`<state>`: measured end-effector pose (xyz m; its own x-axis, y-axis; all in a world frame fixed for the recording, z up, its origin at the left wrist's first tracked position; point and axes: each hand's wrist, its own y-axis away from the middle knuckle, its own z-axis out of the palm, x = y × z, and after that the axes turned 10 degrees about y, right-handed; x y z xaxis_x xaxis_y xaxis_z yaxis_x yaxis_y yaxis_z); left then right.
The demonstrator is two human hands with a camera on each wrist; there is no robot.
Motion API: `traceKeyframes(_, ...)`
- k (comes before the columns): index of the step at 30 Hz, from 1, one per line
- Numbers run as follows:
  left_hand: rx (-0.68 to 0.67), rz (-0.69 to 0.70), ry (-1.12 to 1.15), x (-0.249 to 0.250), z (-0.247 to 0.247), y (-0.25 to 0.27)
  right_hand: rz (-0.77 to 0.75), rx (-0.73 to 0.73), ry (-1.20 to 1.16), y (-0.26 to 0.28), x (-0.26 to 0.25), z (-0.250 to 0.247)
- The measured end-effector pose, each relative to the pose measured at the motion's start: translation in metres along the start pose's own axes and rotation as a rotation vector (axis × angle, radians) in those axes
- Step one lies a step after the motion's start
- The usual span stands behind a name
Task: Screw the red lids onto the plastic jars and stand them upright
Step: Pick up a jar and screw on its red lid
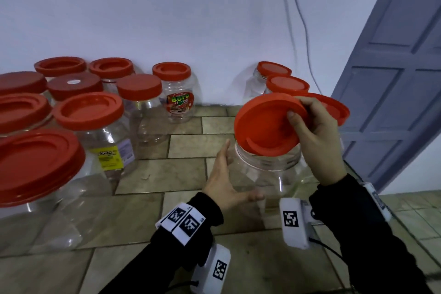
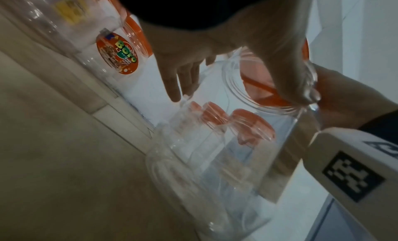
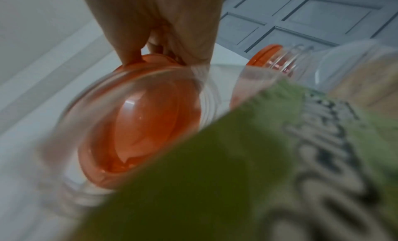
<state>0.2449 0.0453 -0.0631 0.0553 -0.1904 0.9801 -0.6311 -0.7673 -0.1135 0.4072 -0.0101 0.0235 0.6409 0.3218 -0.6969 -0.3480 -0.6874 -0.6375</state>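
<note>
A clear plastic jar (image 1: 267, 174) stands upright on the tiled floor, its mouth uncovered. My right hand (image 1: 298, 107) pinches a red lid (image 1: 265, 124) by its upper right edge and holds it tilted, its low edge at the jar's rim. My left hand (image 1: 235, 172) lies open along the jar's left side, fingers straight, thumb across the front. In the left wrist view the fingers (image 2: 178, 84) reach past the jar (image 2: 215, 159), and the lid (image 2: 264, 91) shows through the neck. In the right wrist view the lid (image 3: 140, 125) shows through the jar wall.
Several lidded jars (image 1: 88, 112) crowd the left, one with a Boro label (image 1: 176, 93) by the wall. More lidded jars (image 1: 286, 83) stand behind my right hand. A blue-grey door (image 1: 393, 79) is at the right. A blurred green label (image 3: 215, 159) fills the right wrist view.
</note>
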Motion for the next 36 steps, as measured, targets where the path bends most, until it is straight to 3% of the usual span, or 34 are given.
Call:
traceKeyframes(7,0.232,0.022,0.003,-0.007,-0.046,0.000,0.028,0.141,-0.044,-0.022,-0.002,0.026)
traceKeyframes(12,0.365,0.114,-0.141,-0.001,-0.077,0.010,0.208,-0.036,-0.007,-0.036,0.026,0.046)
traceKeyframes(14,0.403,0.163,-0.238,0.007,-0.087,0.012,0.195,-0.147,0.073,-0.040,0.035,0.056)
traceKeyframes(17,0.391,0.222,-0.440,0.018,-0.095,0.014,0.173,-0.313,0.119,-0.044,0.049,0.071)
traceKeyframes(20,0.368,0.247,-0.595,0.018,-0.102,0.013,0.189,-0.360,0.115,-0.047,0.057,0.088)
traceKeyframes(29,0.298,0.225,-0.577,0.013,-0.117,0.005,0.174,-0.473,-0.135,-0.047,0.060,0.117)
traceKeyframes(36,0.259,0.226,-0.586,0.011,-0.124,-0.008,0.085,-0.513,-0.089,-0.057,0.065,0.124)
